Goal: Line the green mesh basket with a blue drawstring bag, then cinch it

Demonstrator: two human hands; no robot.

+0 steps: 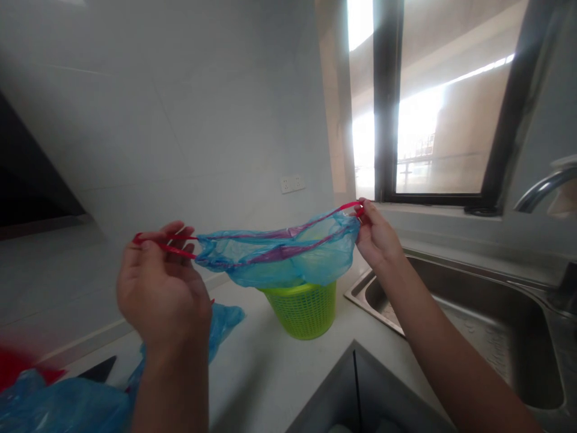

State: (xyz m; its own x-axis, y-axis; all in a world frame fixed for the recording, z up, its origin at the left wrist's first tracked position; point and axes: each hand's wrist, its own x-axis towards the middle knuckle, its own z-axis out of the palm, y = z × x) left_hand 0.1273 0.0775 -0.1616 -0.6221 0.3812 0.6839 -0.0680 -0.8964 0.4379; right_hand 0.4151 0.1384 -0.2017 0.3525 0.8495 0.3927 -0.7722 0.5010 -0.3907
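Note:
A translucent blue drawstring garbage bag [279, 264] is stretched between my two hands, its top edge lined with a red drawstring. My left hand [164, 282] grips a loop of the drawstring between thumb and index finger, the other fingers loosely curled. On the other side, my right hand [376, 234] pinches the opposite red loop. Under the bag stands a lime-green perforated plastic basket [304, 313] on the white countertop [252, 355]. The bag hides the basket's rim, and I cannot tell how much of the bag is inside.
To the right is a steel sink [478, 313] with a curved faucet [545, 183]. More blue bags [63, 403] lie at the lower left, near a blurred red item [22, 367]. A grey panel [356, 391] fills the bottom middle. A wall socket [292, 183] sits behind.

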